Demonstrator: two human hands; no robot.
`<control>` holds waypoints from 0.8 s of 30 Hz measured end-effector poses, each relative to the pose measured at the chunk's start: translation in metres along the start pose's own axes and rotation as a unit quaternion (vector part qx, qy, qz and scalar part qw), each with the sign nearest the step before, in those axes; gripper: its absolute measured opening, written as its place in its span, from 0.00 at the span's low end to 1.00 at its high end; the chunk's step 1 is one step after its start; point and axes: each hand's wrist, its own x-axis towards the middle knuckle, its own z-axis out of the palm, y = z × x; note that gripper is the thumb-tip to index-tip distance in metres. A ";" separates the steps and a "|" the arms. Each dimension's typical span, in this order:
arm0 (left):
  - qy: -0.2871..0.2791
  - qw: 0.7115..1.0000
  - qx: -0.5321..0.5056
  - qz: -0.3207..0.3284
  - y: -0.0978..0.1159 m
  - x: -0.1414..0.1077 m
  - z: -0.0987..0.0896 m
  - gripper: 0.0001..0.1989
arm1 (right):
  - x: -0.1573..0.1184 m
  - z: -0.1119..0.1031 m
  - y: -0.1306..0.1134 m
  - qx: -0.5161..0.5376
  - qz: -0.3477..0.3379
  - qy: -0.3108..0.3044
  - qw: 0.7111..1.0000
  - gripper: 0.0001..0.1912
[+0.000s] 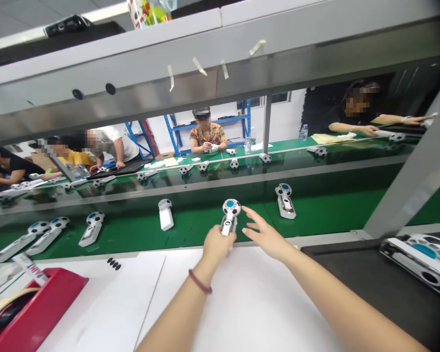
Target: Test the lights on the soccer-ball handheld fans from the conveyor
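Observation:
My left hand (pixel 217 244) is closed around the lower body of a white handheld device (pixel 231 207) with a round, football-patterned head and a blue centre. The device points away from me over the front edge of the green conveyor belt (pixel 194 210). Just to its right is my right hand (pixel 267 235), fingers apart and holding nothing, with a fingertip close to the round head. Whether that fingertip touches it, I cannot tell. A similar device (pixel 285 200) lies on the belt to the right, and another, back side up (pixel 165 215), to the left.
A red tape dispenser (pixel 47 313) with a paint marker (pixel 31 269) stands front left on white sheets (pixel 106 303). Several black oval pads (pixel 113 264) lie nearby. At right, a black tray (pixel 337 264) and a larger device (pixel 421 259). Co-workers sit beyond the metal frame (pixel 407 171).

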 end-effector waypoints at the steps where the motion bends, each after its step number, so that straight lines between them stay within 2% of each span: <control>1: 0.001 0.999 -0.016 0.028 0.006 -0.015 0.000 0.08 | -0.004 0.000 -0.005 0.019 -0.001 -0.027 0.999 0.33; 2: 0.008 0.998 -0.029 0.054 0.011 -0.030 0.000 0.07 | -0.008 -0.001 -0.010 0.036 -0.006 -0.053 0.998 0.34; 4: 0.056 0.992 -0.049 0.101 0.018 -0.057 -0.001 0.12 | -0.014 -0.001 -0.021 0.056 -0.027 -0.085 0.994 0.36; 6: 0.114 0.982 -0.068 0.134 0.020 -0.076 -0.003 0.19 | -0.018 0.000 -0.030 0.052 -0.056 -0.082 0.994 0.34; 9: 0.151 0.970 -0.121 0.150 0.020 -0.090 -0.006 0.23 | -0.023 0.003 -0.040 0.064 -0.103 -0.045 0.992 0.28; 13: 0.151 0.956 -0.204 0.147 0.020 -0.097 -0.008 0.26 | -0.027 0.002 -0.048 0.122 -0.138 -0.023 0.983 0.24; 14: 0.131 0.954 -0.230 0.139 0.021 -0.098 -0.007 0.28 | -0.029 0.002 -0.050 0.124 -0.140 -0.024 0.982 0.25; 16: 0.040 0.941 -0.319 0.106 0.023 -0.099 -0.006 0.30 | -0.033 0.003 -0.054 0.095 -0.142 -0.029 0.985 0.25; 18: -0.077 0.894 -0.435 0.078 0.024 -0.099 -0.006 0.31 | -0.038 0.006 -0.059 0.032 -0.151 -0.032 0.987 0.25; 20: -0.161 0.839 -0.515 0.072 0.025 -0.100 -0.005 0.31 | -0.044 0.010 -0.064 -0.029 -0.171 -0.033 0.984 0.26; 22: -0.203 0.810 -0.545 0.075 0.025 -0.101 -0.007 0.35 | -0.049 0.013 -0.067 -0.065 -0.188 -0.036 0.979 0.26; 24: -0.232 0.796 -0.556 0.065 0.025 -0.103 -0.010 0.38 | -0.051 0.015 -0.069 -0.078 -0.193 -0.044 0.977 0.25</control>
